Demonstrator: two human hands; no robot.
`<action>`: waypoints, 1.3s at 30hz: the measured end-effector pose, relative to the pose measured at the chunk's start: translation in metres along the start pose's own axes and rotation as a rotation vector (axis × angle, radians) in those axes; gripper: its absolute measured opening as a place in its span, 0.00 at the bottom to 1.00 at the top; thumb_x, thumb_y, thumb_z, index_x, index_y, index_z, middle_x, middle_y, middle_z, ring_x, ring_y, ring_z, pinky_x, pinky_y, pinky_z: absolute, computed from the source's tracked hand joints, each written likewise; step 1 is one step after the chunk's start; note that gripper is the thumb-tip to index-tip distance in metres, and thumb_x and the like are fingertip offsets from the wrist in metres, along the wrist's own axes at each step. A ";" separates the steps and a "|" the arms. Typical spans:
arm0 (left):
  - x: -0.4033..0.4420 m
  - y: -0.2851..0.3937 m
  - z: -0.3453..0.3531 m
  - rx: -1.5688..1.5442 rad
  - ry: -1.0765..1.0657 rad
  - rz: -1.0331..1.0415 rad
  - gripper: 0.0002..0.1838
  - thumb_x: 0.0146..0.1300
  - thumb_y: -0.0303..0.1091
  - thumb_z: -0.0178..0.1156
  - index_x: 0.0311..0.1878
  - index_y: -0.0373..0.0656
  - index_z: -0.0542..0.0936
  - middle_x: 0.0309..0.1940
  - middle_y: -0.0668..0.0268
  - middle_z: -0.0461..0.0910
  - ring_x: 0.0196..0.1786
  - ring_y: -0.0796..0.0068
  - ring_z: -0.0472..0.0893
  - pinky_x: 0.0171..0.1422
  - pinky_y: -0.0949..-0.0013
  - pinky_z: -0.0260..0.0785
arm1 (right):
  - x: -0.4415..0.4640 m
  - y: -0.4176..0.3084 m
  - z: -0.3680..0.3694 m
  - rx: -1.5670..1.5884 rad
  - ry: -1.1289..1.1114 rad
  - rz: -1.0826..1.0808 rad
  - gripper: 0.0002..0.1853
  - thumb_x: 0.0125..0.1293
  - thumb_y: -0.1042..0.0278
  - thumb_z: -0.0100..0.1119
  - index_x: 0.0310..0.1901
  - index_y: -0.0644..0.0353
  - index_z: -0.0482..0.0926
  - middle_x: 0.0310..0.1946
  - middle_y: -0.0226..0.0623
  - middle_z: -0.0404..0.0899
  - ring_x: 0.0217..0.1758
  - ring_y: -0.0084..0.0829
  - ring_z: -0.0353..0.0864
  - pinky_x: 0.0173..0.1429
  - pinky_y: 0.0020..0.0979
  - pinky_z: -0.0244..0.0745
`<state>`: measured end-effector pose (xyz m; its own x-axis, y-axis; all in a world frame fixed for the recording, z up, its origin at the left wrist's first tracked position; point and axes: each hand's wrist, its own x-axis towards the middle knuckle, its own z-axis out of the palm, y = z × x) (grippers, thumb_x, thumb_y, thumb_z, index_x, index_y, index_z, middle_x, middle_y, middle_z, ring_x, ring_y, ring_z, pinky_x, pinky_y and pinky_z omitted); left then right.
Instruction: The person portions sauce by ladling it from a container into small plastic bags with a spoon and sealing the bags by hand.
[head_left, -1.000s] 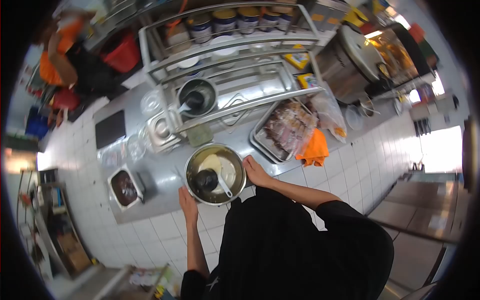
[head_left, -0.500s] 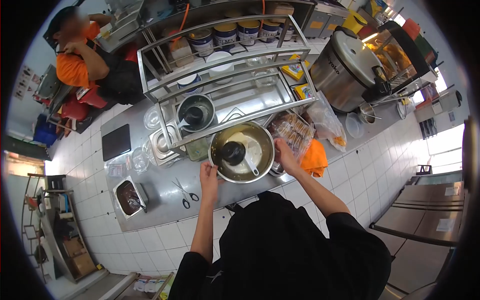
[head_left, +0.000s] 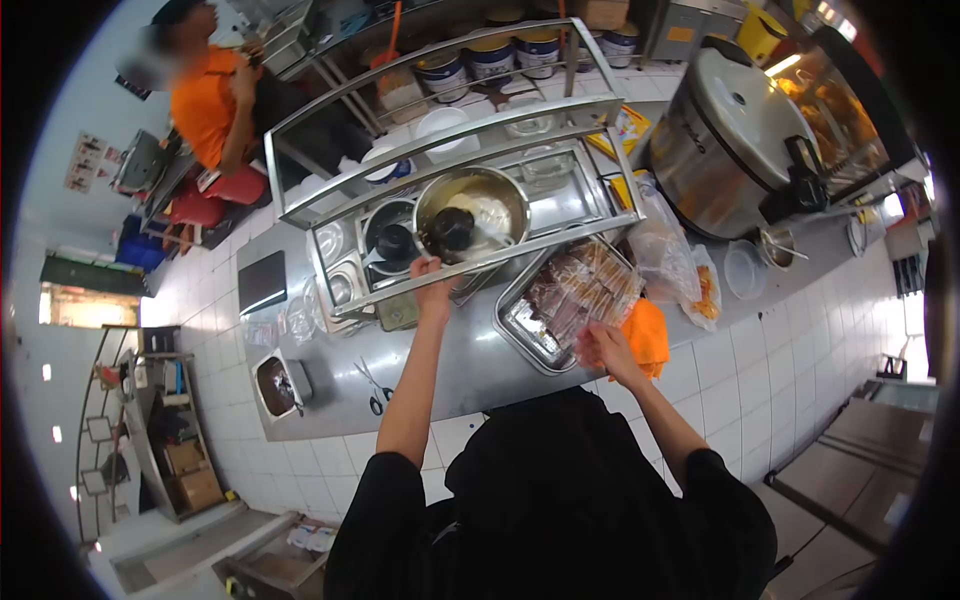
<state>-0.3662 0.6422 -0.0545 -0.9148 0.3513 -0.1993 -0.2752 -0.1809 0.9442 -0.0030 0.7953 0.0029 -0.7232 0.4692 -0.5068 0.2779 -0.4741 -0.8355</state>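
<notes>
A steel pot (head_left: 520, 205) with pale contents and a black-headed ladle (head_left: 455, 228) in it is at the metal rack, behind its front bar. Closed at the pot's lower left rim is my left hand (head_left: 433, 288). My right hand (head_left: 610, 352), off the pot, hovers at the right edge of a steel tray (head_left: 512, 318); its fingers are smeared by motion. Plastic-wrapped skewers (head_left: 585, 290) lie in that tray. Left of the pot sits a smaller dark pan (head_left: 385, 215) with another black ladle (head_left: 393, 242).
The metal rack (head_left: 440, 145) stands over the counter's back. Scissors (head_left: 375, 385) and a small steel container (head_left: 280, 385) lie to the left. An orange cloth (head_left: 647, 335), plastic bags (head_left: 662, 255) and a large cooker (head_left: 715, 150) are right. A person in orange (head_left: 205, 105) stands far left.
The pot has moved away from me to the rack, uncovering the tray of skewers. My right hand has let go of it and come back. The person at far left has turned.
</notes>
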 end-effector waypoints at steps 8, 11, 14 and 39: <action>0.013 0.011 0.059 -0.129 0.190 -0.048 0.10 0.73 0.29 0.57 0.51 0.43 0.66 0.47 0.61 0.76 0.43 0.68 0.82 0.41 0.50 0.89 | -0.030 0.007 -0.042 -0.333 -0.138 0.345 0.24 0.80 0.50 0.41 0.47 0.65 0.79 0.31 0.44 0.86 0.21 0.30 0.84 0.20 0.28 0.73; 0.029 -0.003 0.040 -0.067 0.179 0.006 0.11 0.73 0.29 0.58 0.51 0.46 0.66 0.47 0.62 0.76 0.44 0.67 0.82 0.39 0.53 0.87 | -0.025 0.004 -0.033 -0.458 -0.153 0.358 0.25 0.79 0.50 0.43 0.49 0.67 0.79 0.34 0.46 0.88 0.21 0.30 0.85 0.20 0.28 0.73; 0.034 -0.014 0.021 -0.080 0.117 0.065 0.14 0.71 0.30 0.62 0.52 0.48 0.67 0.44 0.63 0.74 0.44 0.65 0.82 0.38 0.55 0.84 | -0.014 0.012 -0.030 -0.414 -0.208 0.343 0.26 0.78 0.48 0.45 0.50 0.67 0.80 0.35 0.44 0.88 0.21 0.30 0.85 0.20 0.29 0.74; 0.015 0.034 0.026 -0.017 0.149 -0.197 0.12 0.68 0.33 0.65 0.48 0.40 0.75 0.43 0.63 0.78 0.44 0.60 0.85 0.51 0.61 0.83 | -0.001 -0.134 -0.132 -1.160 1.098 -0.684 0.25 0.64 0.49 0.68 0.44 0.69 0.82 0.37 0.54 0.84 0.42 0.48 0.85 0.49 0.44 0.76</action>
<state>-0.3814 0.6652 -0.0180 -0.8762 0.2419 -0.4168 -0.4562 -0.1378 0.8791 0.0436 0.9571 0.0874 -0.3002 0.8194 0.4884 0.7578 0.5158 -0.3996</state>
